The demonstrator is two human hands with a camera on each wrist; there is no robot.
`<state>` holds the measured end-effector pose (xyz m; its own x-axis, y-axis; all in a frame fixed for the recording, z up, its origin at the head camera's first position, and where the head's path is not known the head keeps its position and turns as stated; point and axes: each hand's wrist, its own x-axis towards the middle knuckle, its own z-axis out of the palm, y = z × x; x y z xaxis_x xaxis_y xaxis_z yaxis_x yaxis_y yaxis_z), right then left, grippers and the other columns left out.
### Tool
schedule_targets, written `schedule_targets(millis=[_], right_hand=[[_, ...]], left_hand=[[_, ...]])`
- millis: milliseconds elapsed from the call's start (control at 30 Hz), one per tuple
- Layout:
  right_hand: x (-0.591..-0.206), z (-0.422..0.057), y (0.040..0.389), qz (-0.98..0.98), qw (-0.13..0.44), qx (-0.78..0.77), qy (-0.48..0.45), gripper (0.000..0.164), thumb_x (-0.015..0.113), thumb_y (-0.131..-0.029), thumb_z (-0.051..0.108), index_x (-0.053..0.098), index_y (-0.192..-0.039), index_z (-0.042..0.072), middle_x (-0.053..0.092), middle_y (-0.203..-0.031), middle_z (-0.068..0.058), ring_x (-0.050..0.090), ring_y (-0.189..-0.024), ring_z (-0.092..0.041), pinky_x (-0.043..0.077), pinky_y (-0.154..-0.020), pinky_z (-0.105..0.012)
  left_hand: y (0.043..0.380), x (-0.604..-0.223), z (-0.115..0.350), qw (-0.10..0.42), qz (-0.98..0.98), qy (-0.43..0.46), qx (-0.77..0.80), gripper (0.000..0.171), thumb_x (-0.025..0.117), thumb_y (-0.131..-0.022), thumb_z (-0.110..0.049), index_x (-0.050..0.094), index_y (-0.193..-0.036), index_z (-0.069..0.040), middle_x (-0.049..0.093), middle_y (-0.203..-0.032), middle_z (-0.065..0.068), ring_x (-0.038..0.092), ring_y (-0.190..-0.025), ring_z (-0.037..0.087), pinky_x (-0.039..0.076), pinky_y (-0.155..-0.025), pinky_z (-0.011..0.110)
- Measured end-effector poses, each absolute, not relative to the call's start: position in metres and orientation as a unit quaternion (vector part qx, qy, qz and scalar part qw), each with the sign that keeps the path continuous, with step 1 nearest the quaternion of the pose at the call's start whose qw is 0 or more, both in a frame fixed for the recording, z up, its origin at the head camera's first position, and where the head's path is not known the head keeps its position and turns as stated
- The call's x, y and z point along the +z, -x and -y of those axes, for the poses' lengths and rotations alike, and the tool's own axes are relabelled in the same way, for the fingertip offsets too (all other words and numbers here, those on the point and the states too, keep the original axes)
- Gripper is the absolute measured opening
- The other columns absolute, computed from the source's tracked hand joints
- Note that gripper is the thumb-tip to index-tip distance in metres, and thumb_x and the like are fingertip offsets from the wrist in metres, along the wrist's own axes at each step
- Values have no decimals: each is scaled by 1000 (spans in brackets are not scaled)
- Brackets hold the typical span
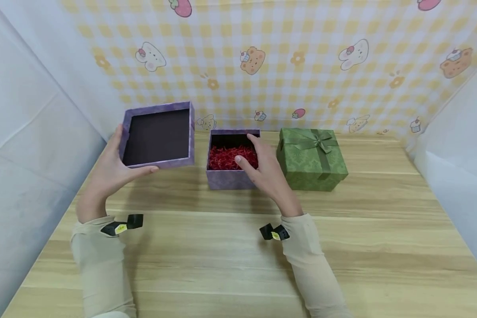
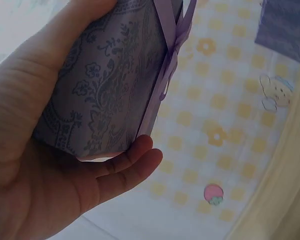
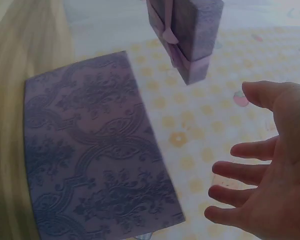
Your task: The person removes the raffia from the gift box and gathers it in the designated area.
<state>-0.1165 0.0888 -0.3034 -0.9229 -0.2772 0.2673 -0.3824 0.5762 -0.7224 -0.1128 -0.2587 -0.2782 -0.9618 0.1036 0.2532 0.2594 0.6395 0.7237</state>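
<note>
In the head view my left hand [image 1: 110, 172] grips a purple patterned box lid [image 1: 159, 138] by its left side, thumb along the lower edge. The lid is raised and tilted, its dark inside facing me. A purple ribbon [image 2: 166, 60] crosses its outer face in the left wrist view. At the middle back stands the lidless purple box [image 1: 229, 180], holding red shredded paper [image 1: 225, 155]. My right hand [image 1: 267, 171] is over the box's right side with fingers spread and holding nothing. The right wrist view shows those fingers [image 3: 240, 172] apart from the box wall [image 3: 100, 150].
A closed green gift box [image 1: 308, 170] with a ribbon bow [image 1: 316, 140] stands right of the purple box. Behind is a yellow checked cloth [image 1: 222, 92] with cartoon prints. White sheets flank the wooden table [image 1: 206, 256] on both sides.
</note>
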Motion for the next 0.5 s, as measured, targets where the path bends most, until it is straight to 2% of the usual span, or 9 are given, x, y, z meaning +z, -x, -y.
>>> schedule_targets(millis=[133, 267, 367, 500], right_hand=[[-310, -89, 121, 892, 58, 412, -176, 72, 50, -93, 48, 21, -148, 12, 23, -151, -11, 15, -139, -24, 19, -107, -48], [-317, -90, 126, 901, 45, 401, -159, 78, 50, -91, 51, 18, -149, 10, 16, -153, -12, 7, -140, -23, 13, -109, -48], [-325, -89, 131, 909, 29, 390, -143, 84, 51, -90, 53, 13, -150, 8, 9, -154, -13, 1, -140, -23, 12, -110, -47], [-337, -90, 136, 922, 2, 368, -123, 92, 50, -89, 57, 5, -150, 5, -1, -155, -14, 0, -140, -27, 15, -109, -46]], left_hand=[[119, -286, 268, 79, 903, 81, -414, 119, 85, -67, -23, 0, -150, -19, 8, -154, 4, 12, -138, 18, 14, -108, 47], [123, -289, 267, 97, 884, 106, -446, 108, 85, -65, -11, 17, -149, -14, 30, -144, 13, 35, -120, 23, 27, -98, 28], [122, -292, 263, 101, 873, 112, -465, 99, 84, -65, -5, 26, -145, -14, 40, -132, 18, 40, -105, 26, 30, -86, 22], [124, -300, 263, 96, 874, 91, -467, 101, 83, -66, -8, 23, -147, -16, 41, -133, 20, 40, -109, 28, 29, -92, 28]])
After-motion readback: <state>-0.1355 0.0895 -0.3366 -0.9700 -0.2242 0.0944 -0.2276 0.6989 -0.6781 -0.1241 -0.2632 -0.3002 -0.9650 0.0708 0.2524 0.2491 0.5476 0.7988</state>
